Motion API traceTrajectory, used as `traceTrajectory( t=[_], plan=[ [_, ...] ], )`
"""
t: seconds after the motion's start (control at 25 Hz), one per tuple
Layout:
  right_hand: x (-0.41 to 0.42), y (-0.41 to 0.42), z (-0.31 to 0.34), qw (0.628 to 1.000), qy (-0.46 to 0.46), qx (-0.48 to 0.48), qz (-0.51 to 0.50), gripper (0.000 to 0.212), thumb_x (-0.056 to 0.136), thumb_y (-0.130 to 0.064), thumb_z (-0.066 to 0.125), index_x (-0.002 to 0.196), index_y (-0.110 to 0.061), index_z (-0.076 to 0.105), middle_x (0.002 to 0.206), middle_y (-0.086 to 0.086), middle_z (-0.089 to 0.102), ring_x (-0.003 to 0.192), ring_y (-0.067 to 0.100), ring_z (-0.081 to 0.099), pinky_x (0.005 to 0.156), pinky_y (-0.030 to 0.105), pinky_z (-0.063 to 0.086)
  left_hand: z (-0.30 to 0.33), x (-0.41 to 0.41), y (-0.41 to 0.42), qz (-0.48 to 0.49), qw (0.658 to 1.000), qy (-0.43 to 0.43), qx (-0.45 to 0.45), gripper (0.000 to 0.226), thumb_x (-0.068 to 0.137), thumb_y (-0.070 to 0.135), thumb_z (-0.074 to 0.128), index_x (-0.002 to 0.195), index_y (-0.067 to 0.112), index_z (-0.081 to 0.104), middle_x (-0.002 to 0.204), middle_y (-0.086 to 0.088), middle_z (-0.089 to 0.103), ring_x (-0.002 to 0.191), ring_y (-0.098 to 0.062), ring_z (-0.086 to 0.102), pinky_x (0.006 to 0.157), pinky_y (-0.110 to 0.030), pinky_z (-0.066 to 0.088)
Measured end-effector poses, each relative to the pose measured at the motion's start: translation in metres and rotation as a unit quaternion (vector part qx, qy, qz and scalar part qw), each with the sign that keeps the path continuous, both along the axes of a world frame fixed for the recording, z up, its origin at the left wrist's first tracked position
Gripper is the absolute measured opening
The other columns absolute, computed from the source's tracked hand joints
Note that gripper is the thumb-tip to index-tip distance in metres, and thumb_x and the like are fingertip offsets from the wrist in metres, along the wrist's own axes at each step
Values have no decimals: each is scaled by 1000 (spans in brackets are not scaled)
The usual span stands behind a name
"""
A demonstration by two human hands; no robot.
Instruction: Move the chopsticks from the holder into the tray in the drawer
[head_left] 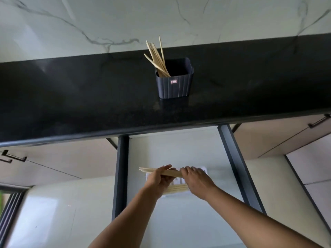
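A dark ribbed holder (173,83) stands on the black countertop (71,97) with several wooden chopsticks (157,58) leaning out of it to the left. Below the counter edge a drawer (179,149) is pulled open. Over a white tray (204,170) in that drawer, my left hand (157,179) and my right hand (195,178) both grip a horizontal bundle of chopsticks (172,173). More chopsticks (177,188) lie in the tray under my hands. Most of the tray is hidden by my hands.
The drawer has dark side rails (238,167) left and right. Beige cabinet fronts with black handles (318,121) flank it. A marble wall (107,24) rises behind the counter. Pale floor tiles lie below.
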State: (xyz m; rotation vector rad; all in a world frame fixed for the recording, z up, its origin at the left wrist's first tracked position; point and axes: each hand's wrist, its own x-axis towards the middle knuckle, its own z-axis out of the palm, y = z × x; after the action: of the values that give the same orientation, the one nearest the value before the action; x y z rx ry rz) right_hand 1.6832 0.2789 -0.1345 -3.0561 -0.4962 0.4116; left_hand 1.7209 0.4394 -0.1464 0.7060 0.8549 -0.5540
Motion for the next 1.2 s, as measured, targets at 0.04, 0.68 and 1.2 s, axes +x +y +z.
traceTrajectory(
  t=[0.04, 0.68, 1.2],
  plan=[
    [-1, -4, -9, 999, 27, -8, 20, 30, 88, -8, 45, 118, -11, 48, 107, 8, 59, 92, 28, 61, 74, 38, 45, -5, -2, 6, 1, 1000, 7, 13, 17, 95, 1, 45, 97, -9, 58, 88, -26, 64, 84, -34, 63, 66, -39, 61],
    [26, -9, -66, 987, 129, -93, 18, 58, 87, 4, 48, 142, -8, 32, 141, 11, 40, 131, 28, 41, 104, 38, 35, -57, -20, 51, -308, 771, -56, 555, 17, 84, 7, 41, 83, 12, 57, 80, -6, 59, 66, -19, 51, 54, -27, 38],
    [24, -16, -66, 991, 107, 68, -49, 31, 85, 4, 49, 109, -9, 63, 115, 8, 61, 111, 25, 57, 88, 28, 45, -49, -33, 50, -374, 497, -363, 694, 37, 85, 16, 58, 121, 9, 55, 119, -11, 57, 105, -30, 54, 90, -39, 50]
  ],
)
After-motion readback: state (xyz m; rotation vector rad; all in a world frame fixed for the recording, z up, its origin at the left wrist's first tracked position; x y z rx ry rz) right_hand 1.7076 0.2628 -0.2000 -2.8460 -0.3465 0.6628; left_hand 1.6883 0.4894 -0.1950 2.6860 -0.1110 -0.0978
